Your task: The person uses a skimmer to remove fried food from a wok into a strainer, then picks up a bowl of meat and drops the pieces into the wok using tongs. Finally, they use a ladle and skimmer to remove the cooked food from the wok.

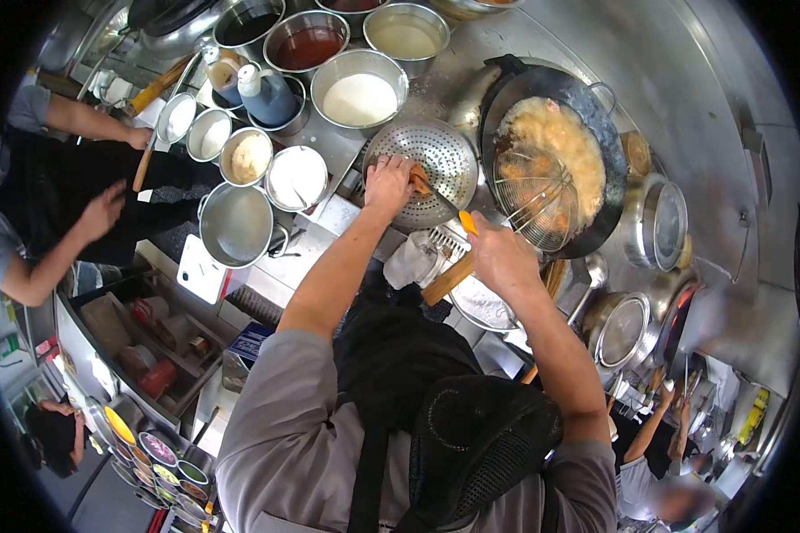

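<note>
Over the perforated metal strainer (pixel 444 160), my left hand (pixel 388 185) has its fingers closed on a brown fried piece (pixel 419 179). My right hand (pixel 500 253) is wrapped round the orange handle of a knife (pixel 443 199), whose dark blade reaches to the brown piece. Right of the strainer, a black wok (pixel 609 164) holds foaming oil (pixel 564 129) with orange-brown pieces in it. A wire skimmer (pixel 535 197) rests in the oil, its wooden handle (pixel 449 277) passing under my right hand.
Metal bowls of sauces and powders (pixel 359 98) stand at the upper left, beside squeeze bottles (pixel 269 96). An empty pot (pixel 236 226) is left of my arm. A co-worker's hands (pixel 104 211) are at far left. More pans (pixel 625 330) stand at right.
</note>
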The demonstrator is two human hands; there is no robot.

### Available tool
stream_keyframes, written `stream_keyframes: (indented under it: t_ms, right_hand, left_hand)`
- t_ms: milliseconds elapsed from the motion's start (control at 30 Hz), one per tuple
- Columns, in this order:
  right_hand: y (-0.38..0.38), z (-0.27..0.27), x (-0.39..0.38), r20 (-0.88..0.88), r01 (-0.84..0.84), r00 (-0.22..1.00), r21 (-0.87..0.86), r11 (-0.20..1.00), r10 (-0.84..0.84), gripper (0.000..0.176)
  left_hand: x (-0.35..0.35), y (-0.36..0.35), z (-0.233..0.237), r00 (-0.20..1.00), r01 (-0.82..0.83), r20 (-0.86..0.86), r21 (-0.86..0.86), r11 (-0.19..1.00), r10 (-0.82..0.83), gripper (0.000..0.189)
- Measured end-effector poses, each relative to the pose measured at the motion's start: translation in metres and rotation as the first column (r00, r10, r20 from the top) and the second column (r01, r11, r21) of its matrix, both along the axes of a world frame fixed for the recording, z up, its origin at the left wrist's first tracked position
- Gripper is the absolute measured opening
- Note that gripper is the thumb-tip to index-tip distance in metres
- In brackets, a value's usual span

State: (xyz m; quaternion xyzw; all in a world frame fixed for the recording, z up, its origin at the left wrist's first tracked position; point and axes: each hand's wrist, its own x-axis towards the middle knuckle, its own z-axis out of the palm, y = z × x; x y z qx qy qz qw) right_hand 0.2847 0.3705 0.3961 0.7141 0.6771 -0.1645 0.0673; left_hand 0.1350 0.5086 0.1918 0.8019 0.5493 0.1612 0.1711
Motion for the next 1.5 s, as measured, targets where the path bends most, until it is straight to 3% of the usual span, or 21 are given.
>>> stream_keyframes:
  t_ms: [100, 167, 200, 267, 433, 600, 800, 900, 1000, 1067, 1100, 1167, 1200, 1267, 1333, 1400, 1467, 1500]
  right_hand:
    - [0.004, -0.004, -0.008, 0.082, -0.034, 0.996, -0.028, 0.999, 0.036, 0.042]
    - [0.010, 0.004, -0.023, 0.136, -0.107, 0.984, -0.062, 0.992, 0.115, 0.026]
    - [0.014, -0.001, -0.026, 0.138, -0.108, 0.984, -0.062, 0.992, 0.115, 0.026]
    - [0.023, -0.021, -0.030, 0.196, -0.178, 0.963, -0.051, 0.983, 0.184, 0.030]
    - [0.024, -0.037, -0.032, 0.242, -0.153, 0.956, -0.071, 0.986, 0.166, 0.041]
    - [0.025, -0.019, -0.026, 0.219, -0.211, 0.950, -0.077, 0.974, 0.223, 0.047]
    - [0.020, -0.029, -0.018, 0.263, -0.223, 0.936, -0.076, 0.972, 0.235, 0.048]
    - [0.026, -0.025, -0.007, 0.228, -0.166, 0.956, -0.095, 0.982, 0.183, 0.041]
    - [0.036, -0.024, 0.022, 0.086, -0.081, 0.992, -0.167, 0.983, 0.097, 0.041]
    - [0.037, -0.040, 0.043, -0.119, -0.115, 0.987, -0.033, 0.993, 0.110, 0.040]
    - [0.038, -0.034, 0.040, -0.121, -0.116, 0.986, -0.029, 0.993, 0.111, 0.040]
    - [0.037, -0.020, 0.028, -0.024, -0.070, 0.997, -0.099, 0.993, 0.068, 0.039]
    - [0.034, -0.023, 0.025, -0.027, -0.066, 0.998, -0.099, 0.993, 0.063, 0.039]
    - [0.028, -0.030, 0.016, 0.182, -0.172, 0.965, -0.102, 0.980, 0.188, 0.042]
    - [0.021, -0.027, 0.008, 0.228, -0.198, 0.950, -0.078, 0.977, 0.211, 0.044]
    - [0.017, -0.026, 0.003, 0.278, -0.229, 0.932, -0.051, 0.972, 0.234, 0.046]
    - [0.013, -0.027, 0.001, 0.299, -0.262, 0.917, -0.042, 0.964, 0.262, 0.046]
    - [0.011, -0.028, 0.000, 0.298, -0.262, 0.918, -0.040, 0.964, 0.261, 0.046]
  left_hand:
    - [0.001, 0.000, 0.003, 0.999, 0.035, -0.011, -0.024, 0.999, -0.035, 0.042]
    - [0.002, 0.000, 0.003, 0.999, 0.037, -0.018, -0.021, 0.999, -0.037, 0.041]
    - [0.004, 0.000, 0.002, 0.999, 0.036, -0.027, -0.020, 0.999, -0.037, 0.039]
    - [0.006, 0.002, -0.004, 1.000, 0.016, 0.008, 0.022, 1.000, -0.017, 0.042]
    - [0.008, 0.004, -0.005, 0.994, -0.008, 0.113, 0.105, 0.994, -0.004, 0.042]
    - [0.014, 0.005, -0.011, 0.995, 0.055, -0.086, 0.104, 0.993, -0.046, 0.036]
    - [0.009, 0.005, -0.014, 0.994, 0.068, -0.097, 0.130, 0.989, -0.055, 0.038]
    - [0.007, 0.005, -0.012, 0.998, 0.057, -0.017, 0.103, 0.993, -0.055, 0.043]
    - [0.008, 0.010, -0.005, 0.997, 0.037, 0.063, 0.050, 0.998, -0.040, 0.049]
    - [0.008, 0.012, -0.004, 0.995, 0.022, 0.097, 0.032, 0.999, -0.025, 0.051]
    - [0.007, 0.014, -0.003, 0.993, 0.010, 0.119, 0.043, 0.999, -0.015, 0.048]
    - [0.007, 0.018, -0.004, 0.990, 0.004, 0.139, 0.053, 0.999, -0.011, 0.046]
    - [0.007, 0.019, -0.005, 0.972, -0.054, 0.230, 0.053, 0.997, 0.041, 0.040]
    - [0.004, 0.020, -0.007, 0.946, -0.103, 0.313, 0.048, 0.994, 0.083, 0.034]
    - [0.000, 0.018, 0.004, 0.857, -0.189, 0.503, 0.103, 0.977, 0.112, 0.027]
    - [-0.005, 0.013, 0.015, 0.836, -0.203, 0.539, 0.133, 0.970, 0.101, 0.021]
    - [-0.011, 0.004, 0.026, 0.779, -0.158, 0.610, -0.030, 0.987, 0.143, 0.016]
    - [-0.014, -0.001, 0.028, 0.780, -0.158, 0.609, -0.028, 0.987, 0.142, 0.016]
